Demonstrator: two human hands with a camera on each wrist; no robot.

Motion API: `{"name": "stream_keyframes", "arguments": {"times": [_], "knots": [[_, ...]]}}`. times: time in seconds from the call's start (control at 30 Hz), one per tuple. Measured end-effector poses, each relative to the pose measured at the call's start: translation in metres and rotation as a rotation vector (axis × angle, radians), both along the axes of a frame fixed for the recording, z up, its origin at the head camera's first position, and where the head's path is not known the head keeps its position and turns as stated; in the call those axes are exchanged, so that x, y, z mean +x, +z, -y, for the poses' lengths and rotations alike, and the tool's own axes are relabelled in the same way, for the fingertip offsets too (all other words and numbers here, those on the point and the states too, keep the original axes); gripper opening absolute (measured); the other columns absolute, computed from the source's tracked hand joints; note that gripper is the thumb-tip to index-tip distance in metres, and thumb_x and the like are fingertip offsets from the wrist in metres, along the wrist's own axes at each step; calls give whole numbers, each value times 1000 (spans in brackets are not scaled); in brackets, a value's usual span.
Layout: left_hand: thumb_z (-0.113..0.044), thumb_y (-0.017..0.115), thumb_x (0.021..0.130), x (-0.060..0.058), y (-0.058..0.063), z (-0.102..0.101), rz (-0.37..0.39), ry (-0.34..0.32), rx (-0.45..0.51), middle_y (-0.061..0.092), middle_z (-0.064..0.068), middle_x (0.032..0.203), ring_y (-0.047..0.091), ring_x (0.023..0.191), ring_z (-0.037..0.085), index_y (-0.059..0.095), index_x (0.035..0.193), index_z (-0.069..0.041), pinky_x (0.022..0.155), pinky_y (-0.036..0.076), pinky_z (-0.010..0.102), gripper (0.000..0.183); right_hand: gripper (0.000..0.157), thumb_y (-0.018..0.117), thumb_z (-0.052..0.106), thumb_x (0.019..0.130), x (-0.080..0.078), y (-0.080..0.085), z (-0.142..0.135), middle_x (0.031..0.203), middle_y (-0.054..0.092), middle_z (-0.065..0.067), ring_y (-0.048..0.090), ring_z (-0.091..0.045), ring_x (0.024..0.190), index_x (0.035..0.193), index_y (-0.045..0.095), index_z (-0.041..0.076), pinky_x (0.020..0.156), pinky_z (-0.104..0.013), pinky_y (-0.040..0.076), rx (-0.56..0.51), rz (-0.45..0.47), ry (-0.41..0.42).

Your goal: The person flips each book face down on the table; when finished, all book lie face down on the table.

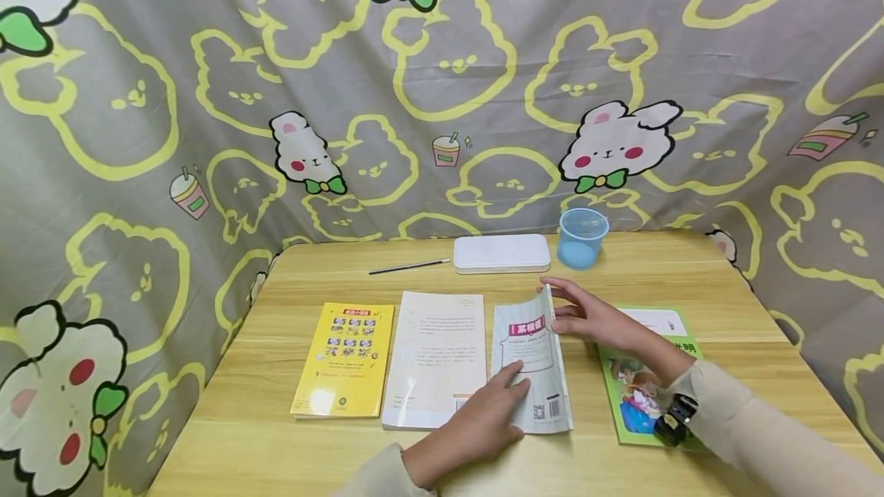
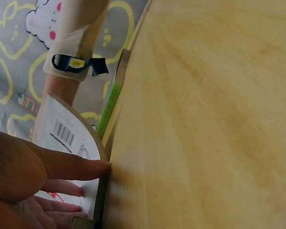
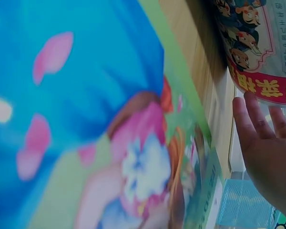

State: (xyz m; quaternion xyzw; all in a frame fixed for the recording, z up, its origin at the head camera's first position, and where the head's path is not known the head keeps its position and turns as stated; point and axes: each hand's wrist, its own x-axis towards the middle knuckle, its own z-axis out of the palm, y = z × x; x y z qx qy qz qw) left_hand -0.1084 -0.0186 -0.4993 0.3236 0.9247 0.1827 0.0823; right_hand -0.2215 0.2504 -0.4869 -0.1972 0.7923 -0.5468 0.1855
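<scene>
A pale blue book (image 1: 528,374) lies back cover up in the middle of the table, its right side curving upward. My left hand (image 1: 486,413) rests on its lower left, fingers spread over the cover; the thumb touches the bottom edge in the left wrist view. At the raised upper right edge is my right hand (image 1: 587,317). In the right wrist view, its extended fingers (image 3: 260,119) touch the book's colourful front cover (image 3: 257,43). Left of this book lie a white book (image 1: 438,351) and a yellow book (image 1: 348,359).
A green picture book (image 1: 631,397) lies partly beneath my right forearm. Along the back of the table are a thin dark pen or stick (image 1: 407,267), a white case (image 1: 502,253) and a translucent blue cup (image 1: 582,240). Behind hangs a patterned grey curtain (image 1: 373,83).
</scene>
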Motion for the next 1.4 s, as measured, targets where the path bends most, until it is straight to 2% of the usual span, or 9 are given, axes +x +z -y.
{"name": "stream_keyframes", "arguments": {"times": [0.27, 0.4, 0.53, 0.67, 1.0, 1.3, 1.4], "knots": [[-23, 85, 84, 1, -1, -1, -33, -1, -30, 41, 14, 162, 41, 149, 26, 60, 143, -2, 119, 38, 32, 68, 84, 75, 29, 95, -1, -1, -12, 166, 32, -20, 31, -50, 149, 164, 29, 15, 116, -70, 30, 133, -140, 6], [-25, 84, 86, 1, 0, -2, -30, 3, -42, 41, 13, 162, 40, 150, 25, 60, 143, -3, 120, 37, 32, 66, 87, 78, 34, 91, 0, -2, -18, 163, 37, -21, 29, -51, 149, 162, 33, 12, 116, -73, 28, 240, -195, -15], [-27, 83, 87, 1, 0, -2, -31, 0, -48, 41, 13, 163, 38, 151, 25, 59, 144, -3, 121, 36, 32, 66, 88, 79, 36, 89, -1, -6, -22, 159, 42, -24, 32, -53, 147, 160, 36, 7, 115, -72, 30, 329, -239, -30], [-29, 82, 88, 0, -1, -2, -50, -12, -54, 41, 12, 163, 38, 151, 25, 59, 145, -4, 121, 36, 32, 66, 87, 79, 36, 88, -1, -11, -26, 154, 47, -26, 34, -53, 146, 158, 39, 3, 114, -70, 33, 362, -269, -32], [-31, 83, 88, -1, -3, -2, -64, -19, -51, 41, 11, 162, 38, 151, 24, 59, 144, -6, 121, 37, 32, 66, 85, 80, 43, 86, -7, -16, -30, 153, 47, -26, 40, -50, 143, 153, 47, 2, 113, -68, 37, 465, -290, -27], [-32, 84, 86, -5, -5, -3, -82, -15, -60, 44, 10, 161, 40, 150, 23, 61, 144, -7, 119, 39, 31, 67, 86, 83, 47, 83, -11, -16, -26, 138, 58, -20, 51, -43, 130, 149, 52, 1, 108, -63, 43, 525, -311, -21], [-32, 84, 86, -5, -5, -3, -81, -14, -59, 44, 9, 161, 40, 150, 23, 61, 144, -7, 119, 39, 31, 67, 86, 84, 47, 82, -11, -15, -25, 131, 59, -15, 54, -37, 123, 148, 53, 1, 104, -58, 47, 548, -309, -23]]}}
